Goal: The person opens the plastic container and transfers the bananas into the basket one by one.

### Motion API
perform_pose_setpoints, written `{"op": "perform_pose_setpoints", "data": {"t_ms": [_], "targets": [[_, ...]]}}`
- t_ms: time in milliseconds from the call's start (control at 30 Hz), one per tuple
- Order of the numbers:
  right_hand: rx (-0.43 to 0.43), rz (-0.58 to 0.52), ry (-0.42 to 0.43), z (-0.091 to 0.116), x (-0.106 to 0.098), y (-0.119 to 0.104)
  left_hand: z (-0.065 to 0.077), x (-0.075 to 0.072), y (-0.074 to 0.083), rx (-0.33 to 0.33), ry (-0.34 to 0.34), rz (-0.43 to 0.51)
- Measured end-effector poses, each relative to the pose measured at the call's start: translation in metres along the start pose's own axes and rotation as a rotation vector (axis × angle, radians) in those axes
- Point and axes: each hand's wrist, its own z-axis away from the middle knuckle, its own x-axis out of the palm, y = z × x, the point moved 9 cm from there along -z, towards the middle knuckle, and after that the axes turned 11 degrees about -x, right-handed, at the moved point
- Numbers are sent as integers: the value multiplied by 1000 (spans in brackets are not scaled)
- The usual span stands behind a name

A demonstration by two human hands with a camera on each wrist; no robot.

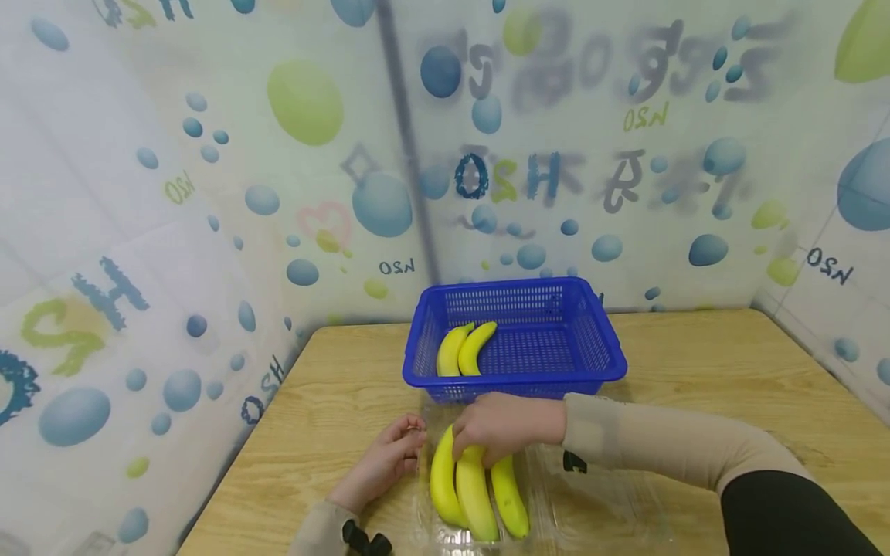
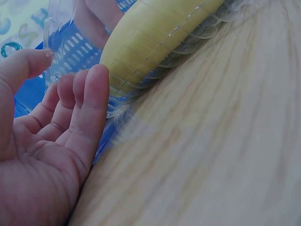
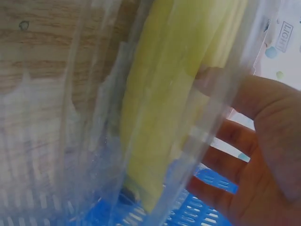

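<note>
A clear plastic clamshell box [image 1: 542, 494] lies opened out on the table, with three bananas side by side in its left half. My right hand [image 1: 497, 425] reaches over their upper ends and grips the middle banana [image 1: 476, 498], its thumb on the near side. In the right wrist view, the clear wall stands in front of a banana [image 3: 155, 103] and partly veils the thumb. My left hand [image 1: 389, 455] is at the box's left edge, fingers loosely bent. The left wrist view shows its fingertips [image 2: 97, 77] right at the outer wall, beside a banana [image 2: 150, 37].
Behind the box stands a blue plastic basket [image 1: 612, 359] with two bananas [image 1: 464, 351] at its left end. The wooden table [image 1: 348, 371] meets a patterned wall covering [image 1: 334, 193] at the back and left.
</note>
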Motion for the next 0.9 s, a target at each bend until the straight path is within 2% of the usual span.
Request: {"op": "perform_pose_setpoints", "data": {"t_ms": [333,900], "targets": [[7,29,-22,0,6,-3,0,-1,-1,5,8,-11],[-50,-2,37,2,7,-3,0,0,0,-7,3,-4]]}}
